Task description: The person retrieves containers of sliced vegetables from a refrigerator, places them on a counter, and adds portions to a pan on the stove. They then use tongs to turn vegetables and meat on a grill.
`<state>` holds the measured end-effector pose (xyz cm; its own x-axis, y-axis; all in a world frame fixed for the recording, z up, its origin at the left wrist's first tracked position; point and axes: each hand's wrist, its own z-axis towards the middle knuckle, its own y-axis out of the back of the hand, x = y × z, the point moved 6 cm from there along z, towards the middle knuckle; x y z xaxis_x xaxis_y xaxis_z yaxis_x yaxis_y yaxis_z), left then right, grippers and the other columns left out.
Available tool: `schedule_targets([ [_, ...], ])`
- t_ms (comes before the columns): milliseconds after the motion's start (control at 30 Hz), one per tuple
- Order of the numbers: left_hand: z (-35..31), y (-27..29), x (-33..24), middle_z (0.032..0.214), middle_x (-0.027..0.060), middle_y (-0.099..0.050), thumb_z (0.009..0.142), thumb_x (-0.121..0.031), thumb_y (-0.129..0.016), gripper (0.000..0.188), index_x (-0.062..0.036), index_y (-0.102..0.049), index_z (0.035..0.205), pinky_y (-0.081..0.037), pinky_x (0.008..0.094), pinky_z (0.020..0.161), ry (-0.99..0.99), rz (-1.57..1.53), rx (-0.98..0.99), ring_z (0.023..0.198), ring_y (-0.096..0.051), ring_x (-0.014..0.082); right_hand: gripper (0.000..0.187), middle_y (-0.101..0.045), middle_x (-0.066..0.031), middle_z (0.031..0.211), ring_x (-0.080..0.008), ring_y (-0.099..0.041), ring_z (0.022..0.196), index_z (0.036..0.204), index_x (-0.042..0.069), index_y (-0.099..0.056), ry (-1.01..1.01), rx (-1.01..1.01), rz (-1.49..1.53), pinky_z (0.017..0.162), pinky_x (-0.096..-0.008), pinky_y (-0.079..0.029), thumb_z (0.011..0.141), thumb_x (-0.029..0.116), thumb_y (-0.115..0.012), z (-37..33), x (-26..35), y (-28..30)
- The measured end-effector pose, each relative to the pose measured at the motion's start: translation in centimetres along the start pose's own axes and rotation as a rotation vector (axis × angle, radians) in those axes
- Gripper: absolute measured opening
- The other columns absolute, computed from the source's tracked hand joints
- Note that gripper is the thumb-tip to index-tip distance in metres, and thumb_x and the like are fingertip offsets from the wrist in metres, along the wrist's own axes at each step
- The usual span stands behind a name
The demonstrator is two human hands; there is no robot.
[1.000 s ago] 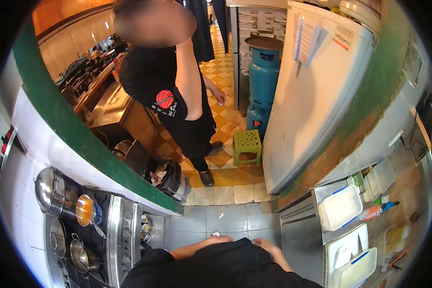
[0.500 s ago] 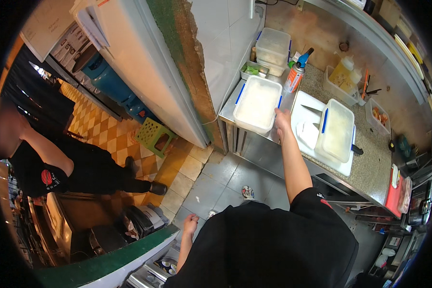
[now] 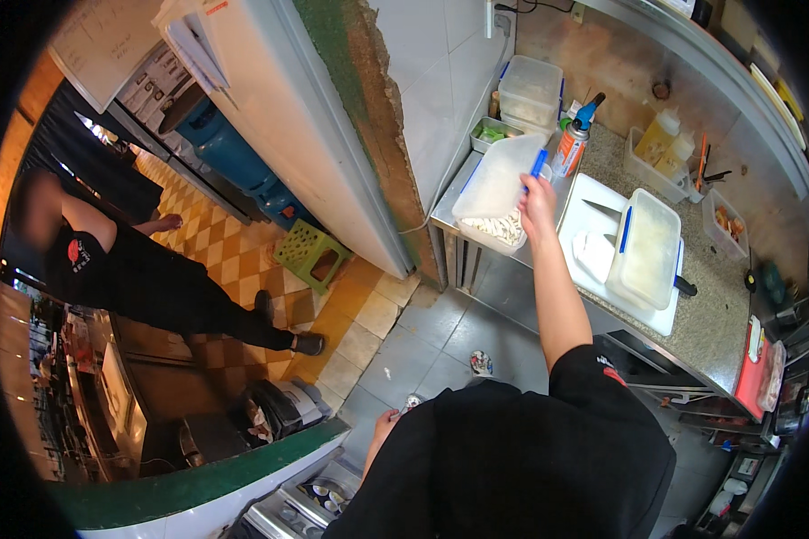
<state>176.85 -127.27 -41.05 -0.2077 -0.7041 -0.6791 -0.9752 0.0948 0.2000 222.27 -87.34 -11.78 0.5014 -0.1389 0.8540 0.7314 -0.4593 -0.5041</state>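
My right hand point(image 3: 537, 202) grips the edge of a clear plastic lid point(image 3: 503, 175) beside its blue clip. That lid is tilted up over a clear food container point(image 3: 487, 237), which stands on the steel counter's front edge. White sliced or shredded pieces point(image 3: 502, 225) show inside, below the raised lid. My left hand point(image 3: 385, 428) hangs low near my body, partly hidden by my black shirt, and I cannot make out its fingers well. To the right, a second lidded container point(image 3: 647, 256) rests on a white cutting board point(image 3: 665, 319), next to a knife point(image 3: 600, 208) and a white item point(image 3: 593, 254).
Behind the opened container are stacked tubs point(image 3: 530, 90), a metal tray of green pieces point(image 3: 492, 133) and a blue-topped torch can point(image 3: 573, 144). A bin of squeeze bottles point(image 3: 661, 148) stands farther right. At left, another person point(image 3: 144, 278) stands near a green stool point(image 3: 310, 256).
My right hand has lifted the near side of the lid, which lay flat on the container before, uncovering the white pieces. My left hand has drawn closer to my body.
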Motion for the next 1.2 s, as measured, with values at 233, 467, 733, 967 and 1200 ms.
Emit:
schedule_targets([
  [233, 2.5, 3.2, 7.6, 0.09, 0.0139, -0.066, 0.084, -0.019, -0.062, 0.034, 0.0001, -0.058, 0.112, -0.05, 0.0297, 0.07, 0.13, 0.097, -0.112, 0.078, -0.063, 0.0178, 0.024, -0.053, -0.0033, 0.07, -0.0103, -0.052, 0.051, 0.087, 0.001, -0.053, -0.105, 0.091, -0.251, 0.042, -0.0236, -0.045, 0.078, 0.016, -0.069, 5.5, -3.5, -9.3],
  [467, 0.4, 4.5, 11.0, 0.094, 0.0169, -0.064, 0.081, -0.024, -0.059, 0.037, -0.0006, -0.06, 0.11, -0.049, 0.0333, 0.075, 0.214, 0.115, -0.145, 0.083, -0.062, 0.0228, 0.026, -0.055, -0.0067, 0.08, -0.0156, -0.059, 0.06, 0.099, 0.001, -0.051, -0.336, 0.362, -0.261, 0.05, -0.025, -0.052, 0.082, 0.014, -0.065, 7.2, -8.5, -13.5],
  [733, -3.7, 1.5, 15.5, 0.1, 0.0204, -0.063, 0.078, -0.03, -0.056, 0.042, -0.0013, -0.061, 0.108, -0.047, 0.0373, 0.08, 0.329, 0.208, -0.05, 0.089, -0.061, 0.0285, 0.027, -0.059, -0.0006, 0.087, -0.0069, -0.055, 0.071, 0.113, 0.006, -0.055, 0.029, 0.381, -0.363, 0.059, -0.0211, -0.044, 0.088, 0.016, -0.055, 3.7, -2.2, -5.6],
  [967, -0.9, -2.6, 16.9, 0.104, 0.0234, -0.061, 0.075, -0.035, -0.053, 0.046, -0.002, -0.063, 0.106, -0.046, 0.0408, 0.084, 0.371, 0.348, 0.232, 0.095, -0.06, 0.0335, 0.033, -0.063, -0.0158, 0.086, -0.0248, -0.065, 0.074, 0.108, 0.004, -0.052, -0.861, 1.051, -0.475, 0.065, -0.0337, -0.055, 0.086, 0.027, -0.059, -19.7, -11.4, -1.3],
  [1200, 3.1, -0.1, 6.8, 0.093, 0.0246, -0.064, 0.076, -0.036, -0.05, 0.043, -0.0018, -0.067, 0.095, -0.047, 0.0433, 0.081, 0.098, 0.489, -0.018, 0.09, -0.062, 0.0348, 0.024, -0.064, -0.003, 0.099, -0.0133, -0.058, 0.091, 0.1, 0.008, -0.063, -0.863, 1.337, -1.699, 0.079, -0.0354, -0.047, 0.084, 0.025, -0.058, -22.7, -33.4, 22.4],
])
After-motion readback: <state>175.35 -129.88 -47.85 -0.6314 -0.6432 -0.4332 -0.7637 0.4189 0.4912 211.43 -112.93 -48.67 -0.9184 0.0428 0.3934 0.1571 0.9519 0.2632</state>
